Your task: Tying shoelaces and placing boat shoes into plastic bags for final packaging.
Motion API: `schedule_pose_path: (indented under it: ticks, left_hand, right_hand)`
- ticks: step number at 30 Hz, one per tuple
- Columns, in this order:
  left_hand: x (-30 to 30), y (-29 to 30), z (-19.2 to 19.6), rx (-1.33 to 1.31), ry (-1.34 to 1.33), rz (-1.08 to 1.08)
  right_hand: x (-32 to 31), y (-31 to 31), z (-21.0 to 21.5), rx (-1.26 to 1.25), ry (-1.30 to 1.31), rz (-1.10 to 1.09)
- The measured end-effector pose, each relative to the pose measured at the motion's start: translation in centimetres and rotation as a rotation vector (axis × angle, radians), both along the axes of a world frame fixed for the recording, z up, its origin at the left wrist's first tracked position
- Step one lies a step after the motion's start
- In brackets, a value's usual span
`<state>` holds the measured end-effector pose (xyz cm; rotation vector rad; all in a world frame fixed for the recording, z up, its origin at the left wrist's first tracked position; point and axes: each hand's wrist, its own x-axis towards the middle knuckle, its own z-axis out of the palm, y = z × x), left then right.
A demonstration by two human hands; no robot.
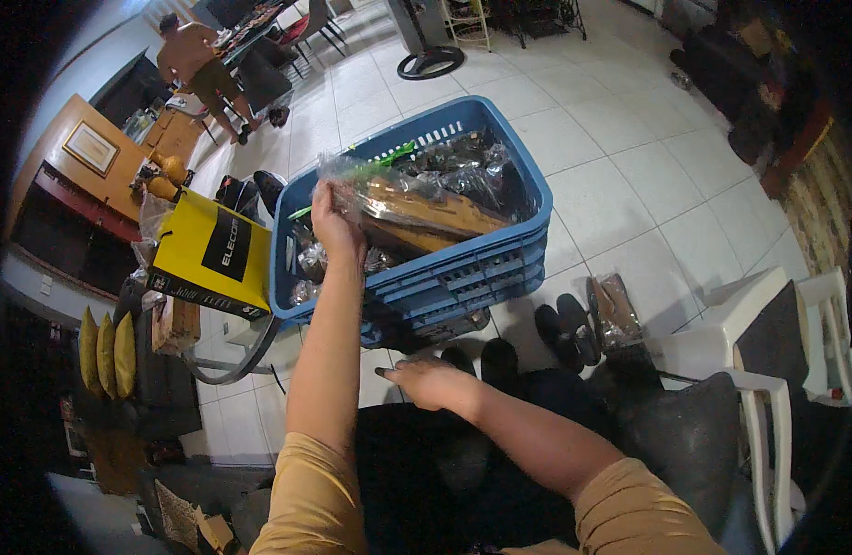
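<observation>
My left hand (336, 222) is closed on the near end of a clear plastic bag (426, 208), which holds long tan and dark brown pieces. The bag lies tilted over the near side of a blue plastic crate (409, 282). Inside the crate are several more clear bags (458, 166) with dark contents, and some bright green strips (389, 157) show among them. My right hand (432, 382) hangs below the crate, above my lap, with its fingers drawn together. A small dark tip shows at its fingers; what it is cannot be made out.
A yellow and black paper bag (209, 250) stands left of the crate. Dark slippers (565, 331) and a bagged brown item (616, 310) lie on the tiled floor at right, near a white plastic chair (722, 338). Another person (199, 69) stands far left.
</observation>
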<state>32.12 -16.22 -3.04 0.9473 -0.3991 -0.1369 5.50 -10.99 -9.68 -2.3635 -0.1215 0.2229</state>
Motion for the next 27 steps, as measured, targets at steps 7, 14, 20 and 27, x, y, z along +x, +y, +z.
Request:
schedule_pose_path:
  ticks: [7,14,20,27]
  left_hand:
    - [-2.2,0.2,1.3,-0.280,0.221,-0.157]
    - [-1.0,0.8,0.6,-0.304,0.190,-0.177]
    - [-1.2,0.5,0.9,-0.160,0.056,-0.161]
    - [-6.4,-1.3,5.3,0.554,-0.451,-0.378]
  right_hand:
    - [0.7,-0.2,-0.1,-0.134,0.367,0.134]
    - [0.5,-0.5,2.0,-0.098,0.376,0.197]
    - [1.8,-0.4,2.1,-0.014,0.660,0.348]
    - [1.4,-0.1,0.5,-0.067,0.258,0.102]
